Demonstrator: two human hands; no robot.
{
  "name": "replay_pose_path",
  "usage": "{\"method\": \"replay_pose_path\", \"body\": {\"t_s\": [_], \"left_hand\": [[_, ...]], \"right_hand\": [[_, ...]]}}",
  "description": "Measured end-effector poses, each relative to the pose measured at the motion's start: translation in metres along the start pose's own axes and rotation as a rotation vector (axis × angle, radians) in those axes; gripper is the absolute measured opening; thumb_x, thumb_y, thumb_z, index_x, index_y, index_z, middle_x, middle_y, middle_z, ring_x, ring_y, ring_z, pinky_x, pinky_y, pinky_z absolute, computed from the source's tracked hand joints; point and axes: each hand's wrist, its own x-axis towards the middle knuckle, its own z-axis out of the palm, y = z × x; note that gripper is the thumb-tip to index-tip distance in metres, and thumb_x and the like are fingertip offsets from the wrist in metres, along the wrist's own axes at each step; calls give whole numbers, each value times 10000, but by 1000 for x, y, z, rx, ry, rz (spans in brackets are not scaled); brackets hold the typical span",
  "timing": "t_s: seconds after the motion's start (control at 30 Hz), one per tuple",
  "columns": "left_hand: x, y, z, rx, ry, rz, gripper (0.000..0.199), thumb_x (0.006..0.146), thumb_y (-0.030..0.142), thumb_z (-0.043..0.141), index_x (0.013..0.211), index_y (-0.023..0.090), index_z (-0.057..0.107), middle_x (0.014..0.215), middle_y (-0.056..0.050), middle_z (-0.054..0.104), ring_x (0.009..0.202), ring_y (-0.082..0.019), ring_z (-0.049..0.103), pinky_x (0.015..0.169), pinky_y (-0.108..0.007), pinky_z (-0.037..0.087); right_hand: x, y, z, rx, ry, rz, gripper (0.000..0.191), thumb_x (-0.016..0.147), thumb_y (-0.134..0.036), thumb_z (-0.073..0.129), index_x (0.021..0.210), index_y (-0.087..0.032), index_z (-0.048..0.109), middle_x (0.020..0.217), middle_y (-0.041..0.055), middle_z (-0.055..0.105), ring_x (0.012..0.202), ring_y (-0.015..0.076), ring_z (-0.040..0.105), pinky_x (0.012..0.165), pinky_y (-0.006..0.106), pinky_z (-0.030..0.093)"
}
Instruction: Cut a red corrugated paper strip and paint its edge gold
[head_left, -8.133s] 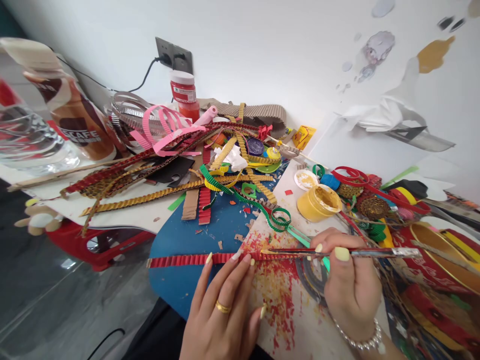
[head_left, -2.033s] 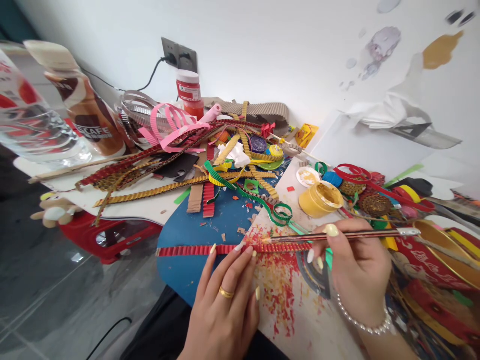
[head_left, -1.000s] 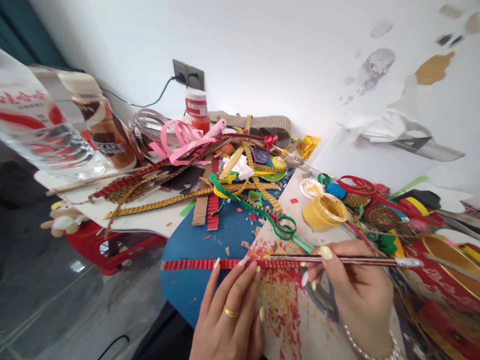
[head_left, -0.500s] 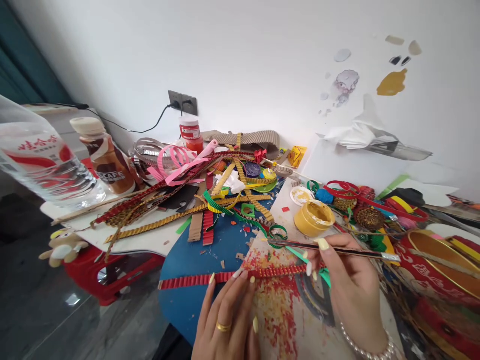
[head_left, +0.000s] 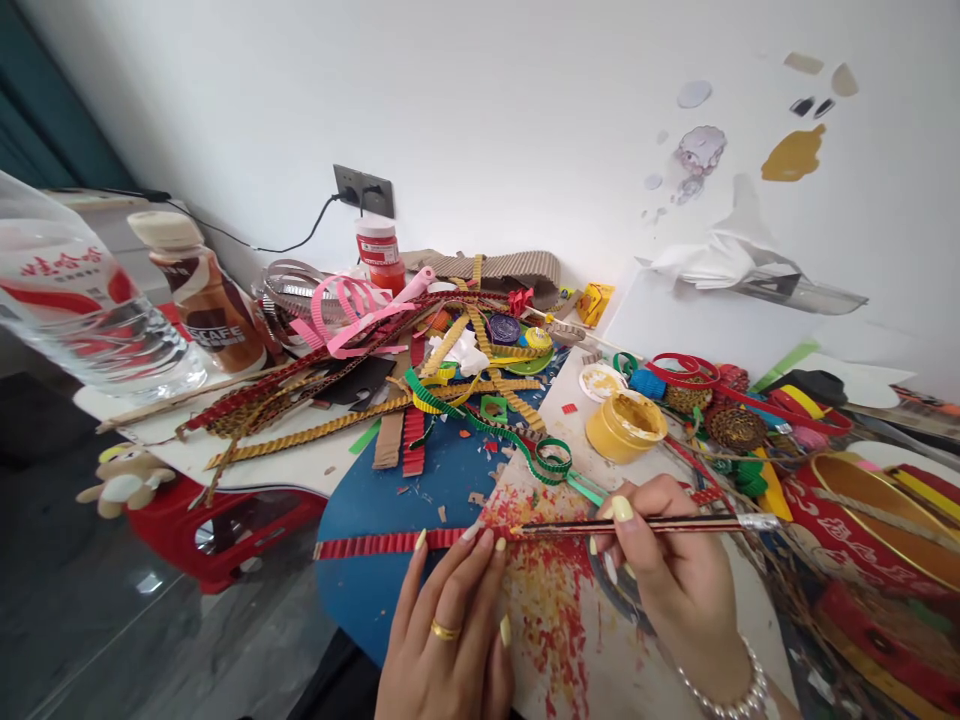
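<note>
A narrow red corrugated paper strip (head_left: 367, 545) lies across the blue board (head_left: 352, 610) and a paint-smeared sheet (head_left: 559, 620). My left hand (head_left: 450, 610) rests palm down, its stretched fingertips pressing on the strip. In my right hand (head_left: 667, 565) is a red-and-black striped pencil (head_left: 701, 524), held nearly level. Its silver-capped end points right, and its yellowish tip is at the strip, just right of my left fingertips. Behind the pencil stands an open jar of yellow paint (head_left: 626, 427), its lid (head_left: 601, 381) beside it. My right hand partly hides a grey ring-shaped roll (head_left: 611, 590).
Coloured corrugated strips, coils and scraps crowd the table's back. A water bottle (head_left: 97, 300) and a brown drink bottle (head_left: 206, 300) stand left, a red paint jar (head_left: 380, 255) by the wall. A red-and-gold container (head_left: 847, 530) is at right. Below is a red stool (head_left: 217, 540).
My right hand has moved left and down, bringing the pencil's tip from above the sheet near the green coil to the red strip. My left hand stays on the strip.
</note>
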Motion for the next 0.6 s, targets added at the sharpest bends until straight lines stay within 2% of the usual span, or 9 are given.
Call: {"method": "replay_pose_path", "body": {"t_s": [0.13,0.33,0.6], "left_hand": [[1,1,0,-24,-3,-11,386,878,151,500,1253,92,570,1260,-78,619,1271,-177,460,1193,-366,154],[9,4,-1,-34,58,-28,320,882,153,486,1154,79,636,1174,-82,667,1194,-172,512,1185,-337,165],[2,2,-1,-20,17,-3,382,856,122,489,1224,84,585,1240,-82,620,1251,-181,464,1192,-366,149]], "right_hand": [[-2,1,-1,-41,-2,-11,201,931,-223,478,731,-236,469,583,-48,548,471,93,523,447,186,433],[-2,2,0,-66,-14,-12,187,928,-215,474,744,-242,475,595,-57,542,465,82,514,442,171,423],[-3,4,0,-66,-40,-3,177,931,-225,474,755,-246,473,599,-58,538,471,83,509,438,165,421]]}}
